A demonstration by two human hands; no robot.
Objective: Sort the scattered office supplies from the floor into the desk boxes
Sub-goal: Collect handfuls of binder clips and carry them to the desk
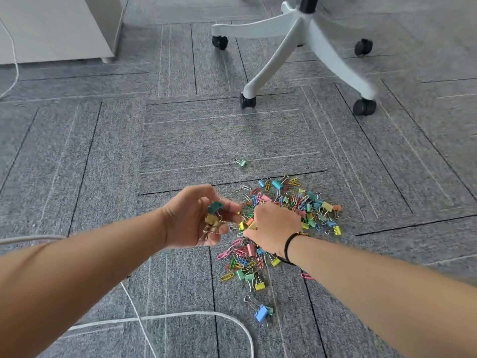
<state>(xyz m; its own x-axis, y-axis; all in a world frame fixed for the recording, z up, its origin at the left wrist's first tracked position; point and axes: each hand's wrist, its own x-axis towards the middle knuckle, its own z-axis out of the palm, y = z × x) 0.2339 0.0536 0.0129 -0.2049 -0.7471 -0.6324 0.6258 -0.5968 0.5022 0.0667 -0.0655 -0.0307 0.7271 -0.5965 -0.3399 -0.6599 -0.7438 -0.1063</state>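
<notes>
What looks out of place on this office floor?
A heap of colourful binder clips and paper clips lies spilled on the grey carpet. One green binder clip sits apart toward the white chair base, and a blue binder clip lies nearer.

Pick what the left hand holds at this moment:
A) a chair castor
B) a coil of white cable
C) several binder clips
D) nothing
C: the left hand cups a small bunch of binder clips, one green and some yellow, beside the pile on the carpet.
</notes>
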